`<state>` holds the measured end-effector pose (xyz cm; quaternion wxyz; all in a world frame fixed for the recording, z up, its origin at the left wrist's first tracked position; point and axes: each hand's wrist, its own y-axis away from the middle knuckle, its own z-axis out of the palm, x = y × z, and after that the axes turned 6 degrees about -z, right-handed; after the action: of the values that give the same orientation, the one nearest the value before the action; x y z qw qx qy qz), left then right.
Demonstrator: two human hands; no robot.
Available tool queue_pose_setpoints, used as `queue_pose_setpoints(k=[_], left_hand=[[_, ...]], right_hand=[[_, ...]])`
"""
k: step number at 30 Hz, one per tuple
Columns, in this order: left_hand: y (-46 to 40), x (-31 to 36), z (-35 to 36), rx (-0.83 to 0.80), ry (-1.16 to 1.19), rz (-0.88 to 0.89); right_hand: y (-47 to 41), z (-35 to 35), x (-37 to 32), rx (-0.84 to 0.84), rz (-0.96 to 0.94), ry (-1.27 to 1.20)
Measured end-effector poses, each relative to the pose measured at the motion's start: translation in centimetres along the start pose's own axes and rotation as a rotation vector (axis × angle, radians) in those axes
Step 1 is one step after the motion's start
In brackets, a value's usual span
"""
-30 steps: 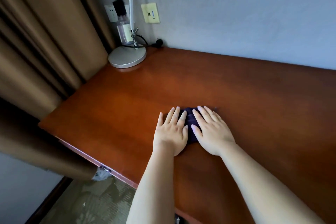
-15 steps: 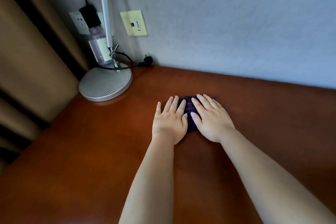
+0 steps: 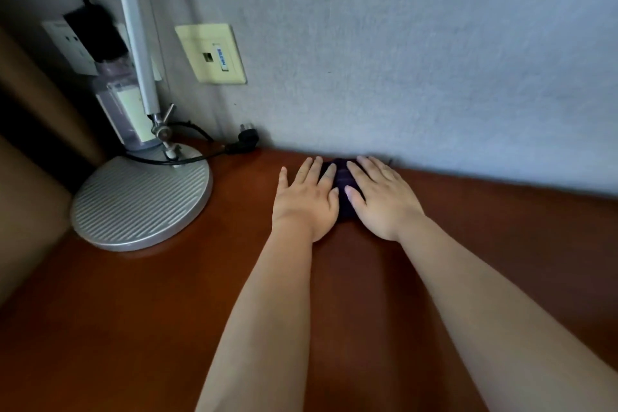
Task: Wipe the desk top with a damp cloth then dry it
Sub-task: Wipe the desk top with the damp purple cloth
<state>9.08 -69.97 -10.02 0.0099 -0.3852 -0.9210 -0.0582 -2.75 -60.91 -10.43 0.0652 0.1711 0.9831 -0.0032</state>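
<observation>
Cloth mostly hidden under flat left hand and right hand, fingers straight, desk edges cropped

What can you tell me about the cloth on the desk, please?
The cloth is dark, navy or purple, and looks like soft, ribbed or folded fabric bunched into a small pad. Only a strip shows between the hands. It lies flat on the desk at the far edge, against the wall. The left hand and right hand press it with straight fingers. Whether it is damp cannot be told.
</observation>
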Motion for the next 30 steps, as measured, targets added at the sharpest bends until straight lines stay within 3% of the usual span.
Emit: queue_pose_setpoints(k=[12,30], left_hand=[[3.9,2.1,0.5,-0.013,0.02,-0.005],[27.6,12.7,3.1,-0.063,-0.04,0.096]], right_hand=[[5.0,0.0,-0.1,-0.002,0.033,-0.04],[32.2,0.7,-1.2,0.006,0.104,-0.066]])
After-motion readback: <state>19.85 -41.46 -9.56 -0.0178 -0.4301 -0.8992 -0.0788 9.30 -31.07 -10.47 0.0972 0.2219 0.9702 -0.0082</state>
